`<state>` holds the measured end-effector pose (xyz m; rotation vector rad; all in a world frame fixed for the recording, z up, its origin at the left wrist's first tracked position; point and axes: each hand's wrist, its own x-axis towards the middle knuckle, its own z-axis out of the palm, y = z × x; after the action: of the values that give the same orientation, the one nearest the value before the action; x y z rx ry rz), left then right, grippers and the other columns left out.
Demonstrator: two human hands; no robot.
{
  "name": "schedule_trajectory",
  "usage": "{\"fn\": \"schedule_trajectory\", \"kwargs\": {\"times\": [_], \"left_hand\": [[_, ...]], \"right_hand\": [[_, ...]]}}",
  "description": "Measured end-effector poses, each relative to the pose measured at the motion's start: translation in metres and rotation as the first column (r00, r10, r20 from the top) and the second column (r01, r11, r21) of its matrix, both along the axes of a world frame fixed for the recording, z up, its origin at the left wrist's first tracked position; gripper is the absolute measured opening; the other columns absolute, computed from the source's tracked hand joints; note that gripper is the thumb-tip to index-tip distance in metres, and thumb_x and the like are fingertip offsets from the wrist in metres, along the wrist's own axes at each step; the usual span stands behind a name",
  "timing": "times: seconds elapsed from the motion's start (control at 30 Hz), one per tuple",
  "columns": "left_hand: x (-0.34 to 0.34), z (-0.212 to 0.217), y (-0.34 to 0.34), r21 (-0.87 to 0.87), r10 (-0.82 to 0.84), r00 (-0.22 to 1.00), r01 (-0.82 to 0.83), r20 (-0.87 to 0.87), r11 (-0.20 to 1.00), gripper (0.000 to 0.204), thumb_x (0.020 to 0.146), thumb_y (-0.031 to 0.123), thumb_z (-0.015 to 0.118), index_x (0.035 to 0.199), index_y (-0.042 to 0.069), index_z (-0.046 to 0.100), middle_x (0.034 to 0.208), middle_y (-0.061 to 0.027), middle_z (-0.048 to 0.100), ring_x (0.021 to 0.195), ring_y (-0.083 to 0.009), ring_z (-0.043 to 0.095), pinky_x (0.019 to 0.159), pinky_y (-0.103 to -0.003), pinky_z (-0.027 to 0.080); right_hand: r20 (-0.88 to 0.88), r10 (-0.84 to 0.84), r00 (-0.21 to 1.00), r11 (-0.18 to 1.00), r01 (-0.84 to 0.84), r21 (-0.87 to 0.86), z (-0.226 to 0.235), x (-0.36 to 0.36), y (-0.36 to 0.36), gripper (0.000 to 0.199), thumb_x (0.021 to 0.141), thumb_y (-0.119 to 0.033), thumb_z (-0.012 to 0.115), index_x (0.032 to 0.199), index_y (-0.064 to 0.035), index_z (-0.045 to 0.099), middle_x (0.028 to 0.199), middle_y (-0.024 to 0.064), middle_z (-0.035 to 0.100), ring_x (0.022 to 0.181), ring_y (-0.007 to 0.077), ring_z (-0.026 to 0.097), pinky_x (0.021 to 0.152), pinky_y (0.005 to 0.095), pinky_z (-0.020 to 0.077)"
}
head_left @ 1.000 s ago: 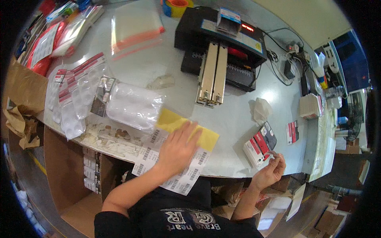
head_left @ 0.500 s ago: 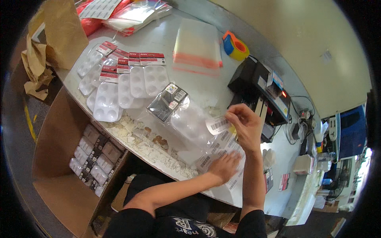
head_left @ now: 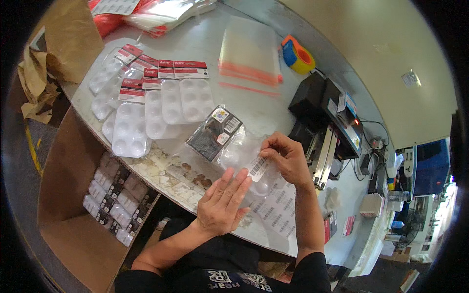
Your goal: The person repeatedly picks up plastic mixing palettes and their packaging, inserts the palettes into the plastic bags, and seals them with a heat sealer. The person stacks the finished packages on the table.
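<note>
A white barcode label (head_left: 259,167) is pinched at its upper right end by the thumb and fingers of my right hand (head_left: 289,158). My left hand (head_left: 222,205) has its fingers stretched out flat, their tips at the label's lower left edge. Under the label lies a clear-bagged white plastic paint palette (head_left: 229,157) with round wells. Its black header card (head_left: 215,133) points to the upper left. A sheet of barcode labels (head_left: 277,207) rests on the table below my right hand, partly covered by the palette's bag.
Several white palettes with red cards (head_left: 129,129) lie at the left. Clear bags (head_left: 249,53) and a tape dispenser (head_left: 297,54) are at the back; a black machine (head_left: 332,115) stands to the right. A cardboard box (head_left: 63,215) with packed palettes sits below the table's left edge.
My right hand has brought the label left and down over the bagged palette. My left hand has left the label sheet and moved left to the label's edge.
</note>
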<state>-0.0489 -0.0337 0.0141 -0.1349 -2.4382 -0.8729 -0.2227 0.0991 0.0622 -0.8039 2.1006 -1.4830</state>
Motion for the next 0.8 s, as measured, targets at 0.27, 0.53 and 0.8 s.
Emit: {"fn": "schedule_trajectory", "kwargs": {"times": [0.27,0.53,0.8], "left_hand": [[-0.001,-0.014,0.015,-0.209,0.079,0.995,-0.064,0.065,0.976,0.046,0.09,0.03,0.052,0.132,0.011,0.049,0.139,-0.006,0.046,0.131,-0.023,0.04,0.101,-0.036,0.028],[0.014,0.001,-0.013,0.618,0.217,0.973,-0.219,0.08,0.755,0.039,0.089,0.022,0.053,0.122,0.0,0.049,0.118,-0.0184,0.05,0.108,-0.0286,0.051,0.091,-0.038,0.042],[0.074,0.012,-0.071,0.764,0.105,0.992,-0.125,0.074,0.633,0.108,0.053,0.052,0.085,0.124,-0.007,0.028,0.108,-0.0225,0.05,0.1,-0.0332,0.052,0.09,-0.039,0.04]], "right_hand": [[-0.341,-0.12,0.933,0.966,0.188,0.176,-0.005,0.015,-0.011,0.013,0.08,-0.01,0.068,0.086,-0.0009,0.061,0.08,0.0085,0.059,0.071,0.0184,0.056,0.07,0.0268,0.0456],[-0.495,-0.133,0.859,0.817,0.378,0.435,-0.005,0.015,-0.002,0.041,0.087,-0.029,0.058,0.119,-0.0029,0.057,0.112,0.0191,0.06,0.105,0.0317,0.057,0.089,0.0354,0.0436],[-0.92,0.129,0.371,0.99,0.006,0.141,-0.017,0.184,-0.038,0.071,0.084,-0.027,0.064,0.14,0.0,0.03,0.124,0.0307,0.049,0.117,0.0471,0.046,0.101,0.0557,0.0299]]}}
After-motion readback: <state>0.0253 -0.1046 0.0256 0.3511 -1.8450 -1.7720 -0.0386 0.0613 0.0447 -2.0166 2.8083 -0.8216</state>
